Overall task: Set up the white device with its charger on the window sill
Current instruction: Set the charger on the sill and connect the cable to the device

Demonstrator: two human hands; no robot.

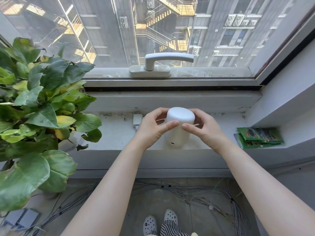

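Window sill [119,137]: one | potted plant [39,106]: one, left end | white device [179,126]: one, upright mid-sill, clamped between left hand [153,128] and right hand [204,130] | green packets [259,137]: two, right | white charger [137,120]: one, beside left hand.

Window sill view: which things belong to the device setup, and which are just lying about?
Belonging to the job:
white device, held by both hands
white charger behind the left hand
thin white cable

Lying about:
potted plant
green packets
window handle
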